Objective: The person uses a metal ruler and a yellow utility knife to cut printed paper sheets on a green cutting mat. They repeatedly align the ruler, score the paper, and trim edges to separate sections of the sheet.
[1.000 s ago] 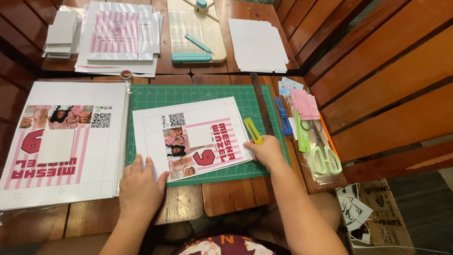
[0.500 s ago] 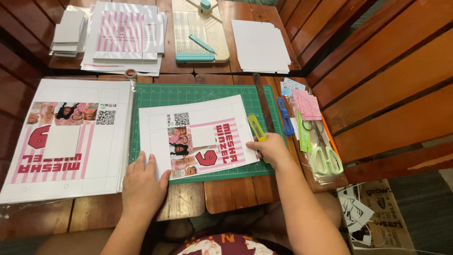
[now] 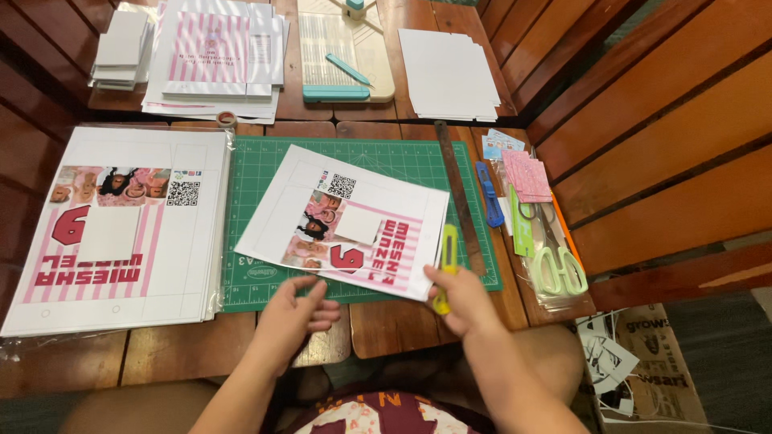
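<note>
Head view: right hand [image 3: 462, 301] clamped on yellow cutter [image 3: 446, 265], long axis vertical at printed sheet's [image 3: 354, 221] right edge, frame centre; left hand [image 3: 293, 317] empty, fingers loosely apart, lower-left of sheet.

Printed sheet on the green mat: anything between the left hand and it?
Nothing visible. The left hand hovers just off the near edge of the printed sheet on the cutting mat. The right hand holds a yellow utility knife.

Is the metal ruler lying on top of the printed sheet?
No, the ruler lies beside the printed sheet, along its right edge on the green mat.
</note>
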